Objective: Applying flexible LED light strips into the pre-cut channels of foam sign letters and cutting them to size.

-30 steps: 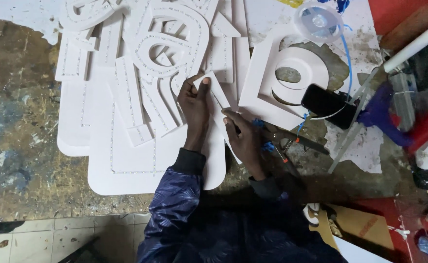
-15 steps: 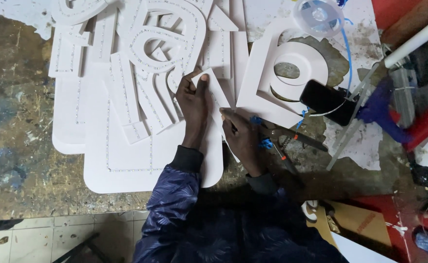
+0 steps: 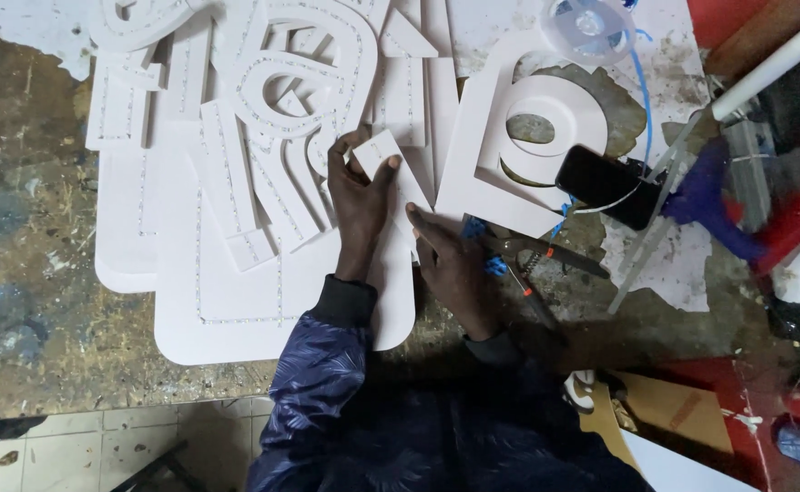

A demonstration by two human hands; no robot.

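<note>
**Small white strip held over the cut-outs**

My right hand lay flat near the desk's front edge, fingers open, holding nothing, beside the pliers. My left hand pinched a small white strip over the white letter cut-outs. I judged I was fitting it; seating it called for careful alignment.

- My left hand: bare, no glove, ring or watch showing.
- My right hand: bare likewise, nothing worn on the fingers.
- My left sleeve: glossy dark-blue jacket fabric with a paler leaf-like pattern, puffed and creased along the forearm.
- Left cuff: plain black ribbed knit, snug at the wrist.
- My right sleeve: dark, in shadow; its pattern is hard to make out.
</note>
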